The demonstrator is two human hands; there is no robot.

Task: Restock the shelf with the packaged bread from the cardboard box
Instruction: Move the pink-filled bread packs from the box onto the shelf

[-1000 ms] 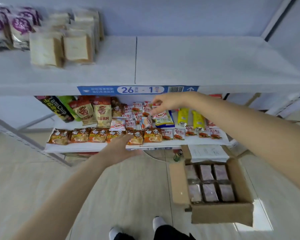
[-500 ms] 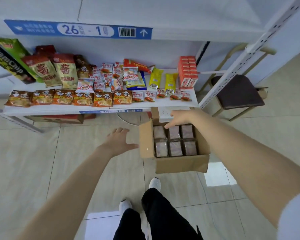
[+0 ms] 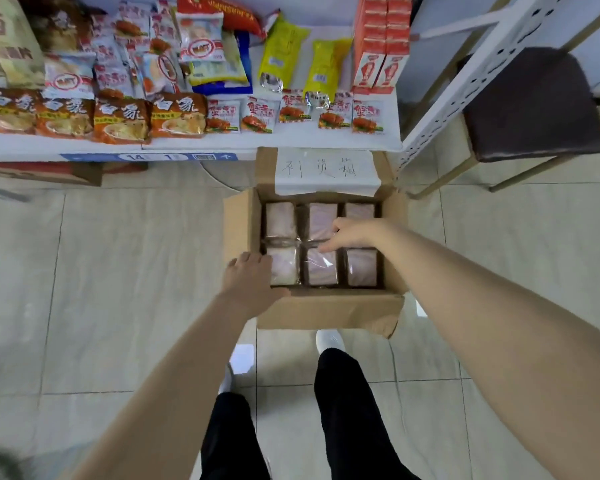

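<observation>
Packaged bread [image 3: 361, 268] is packed in the cardboard box [image 3: 326, 310] before the shelf [image 3: 291, 142]. The left grip [image 3: 250, 282] is laid, fingers straight, on the near-left pack [image 3: 285, 270]; the middle wrapper [image 3: 321, 270] is touched by the right grip [image 3: 354, 233], its hold undeterminable.

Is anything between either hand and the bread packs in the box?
Nothing visible. The cardboard box lies open, flaps folded out; the right hand touches the middle bread packs and the left hand touches the near-left pack.
</observation>
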